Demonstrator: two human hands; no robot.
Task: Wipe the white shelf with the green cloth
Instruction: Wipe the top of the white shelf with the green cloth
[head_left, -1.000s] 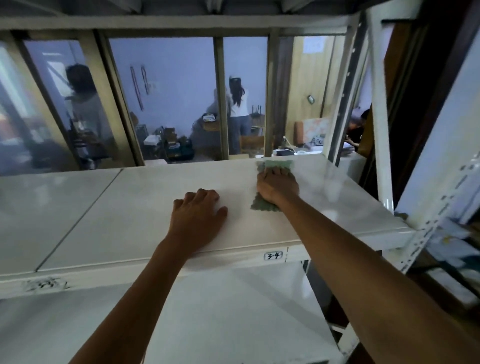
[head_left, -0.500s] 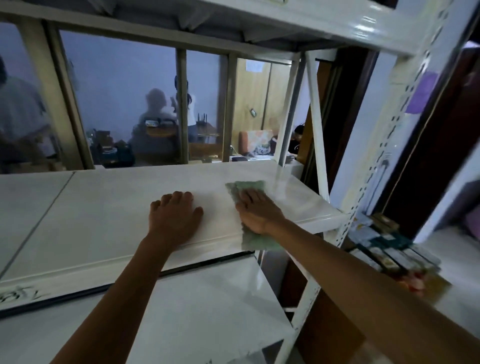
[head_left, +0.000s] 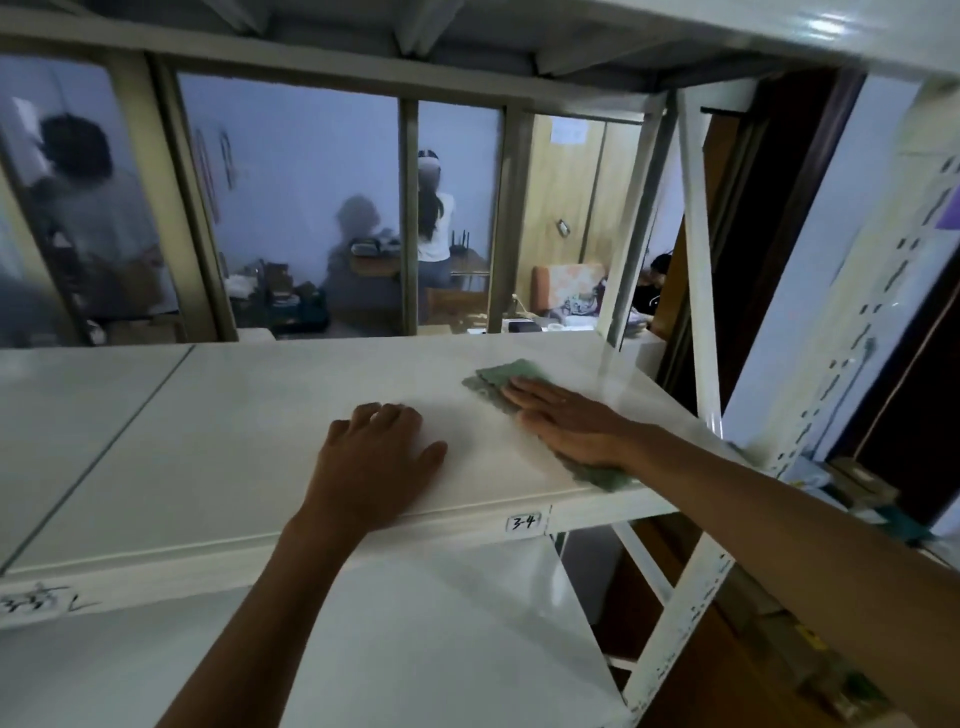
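**Two Hands, One Cloth on the White Shelf**

There were two hands and one green cloth (head_left: 524, 387). The white shelf (head_left: 234, 415) had two flat boards side by side, with a thin dark line between them. One more shelf (head_left: 415, 623) sat below it. There was one small label (head_left: 523, 521) on the front edge that read "3-4", and one smudged label (head_left: 36, 603) far to the left.

The right hand (head_left: 563, 421) lay flat and open on the cloth, fingers stretched out, pressing it down onto the shelf. It did not grip the cloth. The cloth lay on the right part of the shelf, near the front corner. One end stuck out past the fingertips and the other end showed by the wrist at the front edge.

The left hand (head_left: 376, 465) rested open on the bare shelf, fingers a little bent, palm down. It held nothing. It was near the cloth but did not touch it.

Behind the shelf was a window with glass panes (head_left: 291, 208). Blurry people showed through it.

Half a second before, the cloth hung over the front edge. Now it lay farther back on the shelf, and the right hand pointed more to the left. The left hand had stayed in about the same spot. The "3-4" label had come into view.
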